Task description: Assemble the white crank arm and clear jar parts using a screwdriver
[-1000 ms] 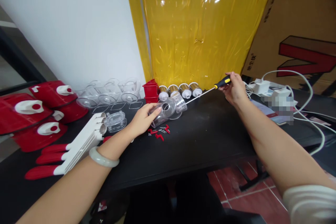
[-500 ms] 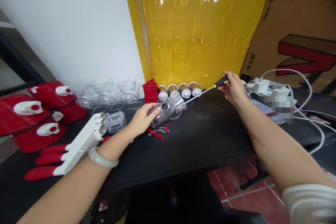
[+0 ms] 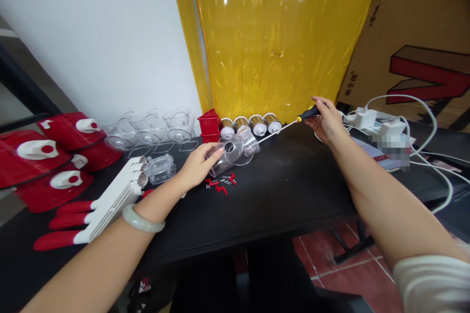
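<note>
My left hand grips a clear plastic housing from its left side, holding it tilted on the black table. In my right hand is a screwdriver with a black and yellow handle. Its long shaft slants down to the left, and the tip reaches the open round end of the housing; exactly where it touches is hidden. Just below the housing lie several small red plastic levers and some tiny screws. My left fingers are partly hidden behind the clear plastic.
Metal grater drums line the back beside red hoppers. Clear cups, white handles with red grips and red housings sit at left. White chargers with cables lie at right. A cardboard box stands behind.
Almost nothing has moved. The view has shifted very slightly, and my right fingers have changed position a little on the screwdriver's handle.
</note>
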The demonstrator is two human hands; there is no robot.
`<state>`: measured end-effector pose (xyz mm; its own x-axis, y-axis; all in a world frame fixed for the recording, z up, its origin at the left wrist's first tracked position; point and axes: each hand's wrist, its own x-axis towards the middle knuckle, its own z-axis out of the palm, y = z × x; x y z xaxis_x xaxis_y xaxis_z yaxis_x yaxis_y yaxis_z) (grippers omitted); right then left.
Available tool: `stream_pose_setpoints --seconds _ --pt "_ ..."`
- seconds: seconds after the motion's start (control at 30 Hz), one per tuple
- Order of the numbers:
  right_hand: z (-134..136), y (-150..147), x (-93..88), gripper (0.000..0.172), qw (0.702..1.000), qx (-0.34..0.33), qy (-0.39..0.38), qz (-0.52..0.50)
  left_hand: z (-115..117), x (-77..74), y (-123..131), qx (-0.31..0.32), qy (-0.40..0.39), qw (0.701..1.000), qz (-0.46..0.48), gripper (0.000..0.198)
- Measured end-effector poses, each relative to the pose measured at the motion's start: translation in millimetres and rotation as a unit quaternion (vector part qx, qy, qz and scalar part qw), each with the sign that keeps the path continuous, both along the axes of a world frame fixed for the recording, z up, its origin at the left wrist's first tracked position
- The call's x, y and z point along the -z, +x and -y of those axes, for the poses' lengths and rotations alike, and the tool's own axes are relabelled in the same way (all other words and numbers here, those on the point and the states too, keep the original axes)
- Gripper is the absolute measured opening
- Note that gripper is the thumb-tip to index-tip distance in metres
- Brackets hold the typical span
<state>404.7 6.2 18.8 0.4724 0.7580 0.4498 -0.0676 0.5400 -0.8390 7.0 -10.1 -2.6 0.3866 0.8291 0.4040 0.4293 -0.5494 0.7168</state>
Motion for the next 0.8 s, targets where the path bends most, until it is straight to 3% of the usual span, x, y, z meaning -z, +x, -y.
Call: stream_pose_setpoints --seconds 0.1,0.33,0.57,0.8 --pt "-3 3 1.2 0.034 0.998 0.055 0.006 -0.001 0 -0.3 0 -0.003 0.008 1.0 -0.004 0.053" --pt "3 -2 -0.6 0.028 0.998 -0.057 0.004 -0.025 -4 1.4 -2 0.002 0.011 1.0 -0.009 0.051" --pt "-9 -3 5.1 0.041 0.998 0.055 0.017 -0.034 -5 3.4 -3 0.0 0.012 1.0 -0.003 0.052" --pt "-3 -12 7.5 0.031 0.993 -0.046 0.029 -0.104 -5 2.0 -3 0.003 0.011 1.0 -0.009 0.051"
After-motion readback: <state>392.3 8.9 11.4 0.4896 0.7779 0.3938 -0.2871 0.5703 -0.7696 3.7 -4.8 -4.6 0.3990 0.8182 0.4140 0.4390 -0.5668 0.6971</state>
